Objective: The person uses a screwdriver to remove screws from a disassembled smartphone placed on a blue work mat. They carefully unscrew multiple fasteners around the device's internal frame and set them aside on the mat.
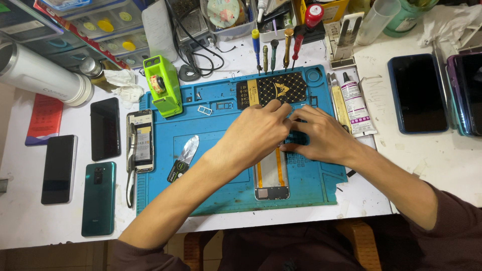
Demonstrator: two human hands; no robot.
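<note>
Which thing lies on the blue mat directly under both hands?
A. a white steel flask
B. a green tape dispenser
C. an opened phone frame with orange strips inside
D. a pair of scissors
C: the phone frame shows below the left hand and right hand on the blue mat; the green tape dispenser stands at the mat's far left corner.

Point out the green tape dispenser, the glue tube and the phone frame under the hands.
green tape dispenser (162, 85), head view, top of body
glue tube (357, 106), head view, label
phone frame (271, 188), head view, lower end
</note>
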